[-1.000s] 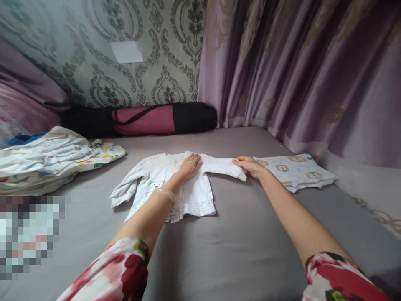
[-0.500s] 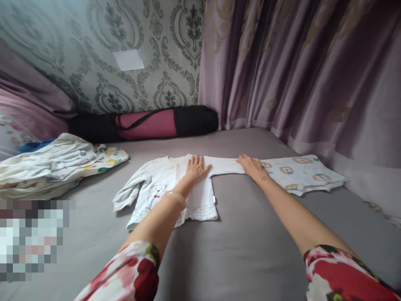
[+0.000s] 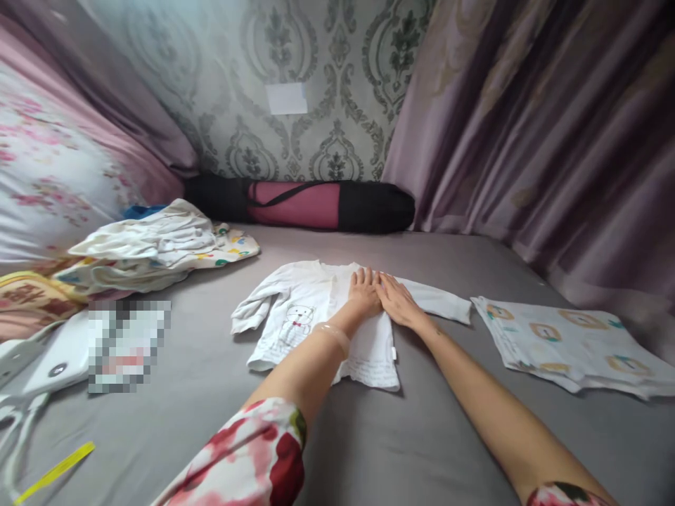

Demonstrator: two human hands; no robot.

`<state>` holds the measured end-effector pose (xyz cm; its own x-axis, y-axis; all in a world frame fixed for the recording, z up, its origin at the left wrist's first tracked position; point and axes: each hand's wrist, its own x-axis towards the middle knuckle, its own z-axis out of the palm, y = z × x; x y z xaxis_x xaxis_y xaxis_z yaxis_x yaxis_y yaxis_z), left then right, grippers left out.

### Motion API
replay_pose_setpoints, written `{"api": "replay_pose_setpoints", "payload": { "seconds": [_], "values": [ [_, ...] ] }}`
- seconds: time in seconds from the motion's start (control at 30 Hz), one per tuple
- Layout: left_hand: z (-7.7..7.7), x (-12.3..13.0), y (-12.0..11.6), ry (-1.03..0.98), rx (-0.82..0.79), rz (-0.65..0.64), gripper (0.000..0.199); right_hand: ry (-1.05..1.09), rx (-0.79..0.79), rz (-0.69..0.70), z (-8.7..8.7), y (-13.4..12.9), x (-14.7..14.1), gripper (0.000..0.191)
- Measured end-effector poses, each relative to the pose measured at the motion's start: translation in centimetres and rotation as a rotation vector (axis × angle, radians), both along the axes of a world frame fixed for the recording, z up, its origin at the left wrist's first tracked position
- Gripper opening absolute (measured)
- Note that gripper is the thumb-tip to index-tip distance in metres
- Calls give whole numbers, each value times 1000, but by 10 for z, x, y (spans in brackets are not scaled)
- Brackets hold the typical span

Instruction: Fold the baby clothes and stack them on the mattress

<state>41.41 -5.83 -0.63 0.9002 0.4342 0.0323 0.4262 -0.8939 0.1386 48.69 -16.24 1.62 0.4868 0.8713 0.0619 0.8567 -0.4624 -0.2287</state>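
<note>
A small white long-sleeved shirt (image 3: 311, 295) with a bear print lies spread on the grey bed sheet (image 3: 443, 450). Flat on its upper right part rests my left hand (image 3: 365, 289), fingers stretched out. Beside it, my right hand (image 3: 398, 302) lies flat at the shoulder where the right sleeve (image 3: 443, 303) begins; the two hands touch or nearly touch. That sleeve runs out to the right, while the left sleeve (image 3: 258, 313) is bent downward and creased. Neither hand grips the cloth. My left forearm hides part of the shirt's lower front.
To the right lies a folded white printed cloth (image 3: 574, 344). A heap of crumpled clothes (image 3: 152, 246) sits at the left, near a white device (image 3: 63, 358) and a yellow strip (image 3: 58, 471). A long black and maroon bag (image 3: 295, 205) lies along the wall.
My right hand has moved left along the sleeve, from near its cuff to the shoulder beside my left hand. The view has turned left, bringing the white device and yellow strip into sight.
</note>
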Motion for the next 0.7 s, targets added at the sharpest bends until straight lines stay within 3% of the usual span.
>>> {"api": "replay_pose_setpoints", "payload": {
  "seconds": [0.1, 0.23, 0.4, 0.53, 0.63, 0.7],
  "values": [
    [0, -2, 0, 3, -25, -7, 67, 81, -29, -52, -14, 6, -5, 64],
    [4, 0, 0, -63, -111, 14, 73, -45, -134, -135, -20, -17, 16, 64],
    [38, -15, 26, -63, -452, -43, 74, -81, -289, -263, -7, -32, 33, 61],
    [67, -76, 66, -393, -564, 10, 55, -127, -211, -257, 7, 3, 9, 61],
    [72, -143, 101, -468, -534, 224, 47, -72, -104, -57, 10, 41, -20, 63],
    [71, -188, 122, -454, -471, 401, 40, -2, -108, -21, 7, 61, -34, 66]
  ]
}}
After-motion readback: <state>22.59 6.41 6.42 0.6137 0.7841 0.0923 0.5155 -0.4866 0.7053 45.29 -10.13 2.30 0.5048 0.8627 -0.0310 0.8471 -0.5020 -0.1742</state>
